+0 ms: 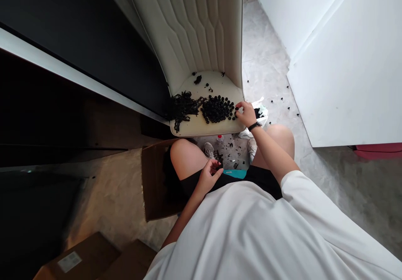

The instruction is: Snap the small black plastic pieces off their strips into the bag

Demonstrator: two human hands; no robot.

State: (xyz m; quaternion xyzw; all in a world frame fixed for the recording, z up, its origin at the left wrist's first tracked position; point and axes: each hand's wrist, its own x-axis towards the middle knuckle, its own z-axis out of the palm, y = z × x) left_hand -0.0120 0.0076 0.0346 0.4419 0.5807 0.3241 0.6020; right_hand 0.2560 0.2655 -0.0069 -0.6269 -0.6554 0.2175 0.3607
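My right hand (247,114) is at the right edge of a cream chair seat (216,130), fingertips pinched on a small round black piece. Beside it on the seat lies a heap of small round black pieces (216,109); whether they are caps or rings I cannot tell. Left of the heap is a tangle of thin black strips (185,105). Low over my lap, my left hand (211,174) has its fingers curled around something small and black (219,166), its shape partly hidden.
A white plastic bag (263,113) with black bits stands right of the seat. An open cardboard box (153,188) is by my left leg. Black scraps (235,152) litter the floor between my feet. A white panel (342,83) rises at right, a dark cabinet (94,54) at left.
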